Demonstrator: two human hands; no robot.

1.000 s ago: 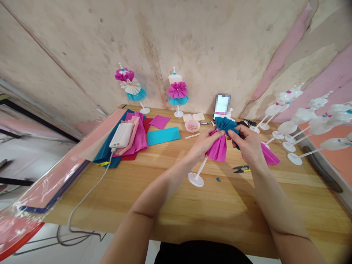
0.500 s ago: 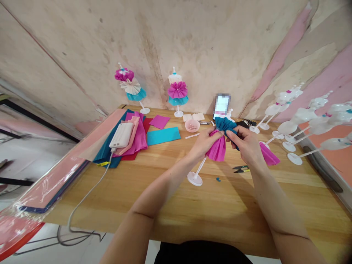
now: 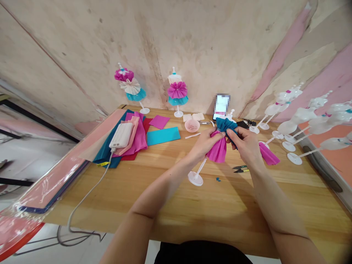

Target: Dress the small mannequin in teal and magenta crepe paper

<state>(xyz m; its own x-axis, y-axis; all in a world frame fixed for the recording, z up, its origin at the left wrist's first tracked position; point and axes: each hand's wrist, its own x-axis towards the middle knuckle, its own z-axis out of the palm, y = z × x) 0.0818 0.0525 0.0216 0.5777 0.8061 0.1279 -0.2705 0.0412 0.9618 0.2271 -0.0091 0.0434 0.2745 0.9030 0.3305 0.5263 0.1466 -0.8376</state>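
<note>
A miniature dress form on a white stand [image 3: 195,179] tilts to the right between my hands, its base low over or on the table. It wears a pink crepe paper skirt [image 3: 217,151] and, above that, a gathered strip of teal crepe paper [image 3: 226,124]. My left hand [image 3: 206,141] is closed around the form at the waist, thumb pressed where pink meets teal. Pinched between the fingers of my right hand [image 3: 246,143] is the strip's loose right end. Snips [image 3: 241,169] lie just below that hand, near a small teal scrap [image 3: 218,179].
Two dressed forms [image 3: 178,90] stand by the wall. A bowl of beads [image 3: 191,125], a phone [image 3: 221,104] and cut paper [image 3: 163,136] lie ahead. Several bare forms [image 3: 295,121] lean at right, beside pink paper [image 3: 268,154]. A power bank [image 3: 121,135] rests on folded paper at left.
The dress form has shifted very slightly right, and the teal gathers sit a little lower and flatter. Both hands keep their hold.
</note>
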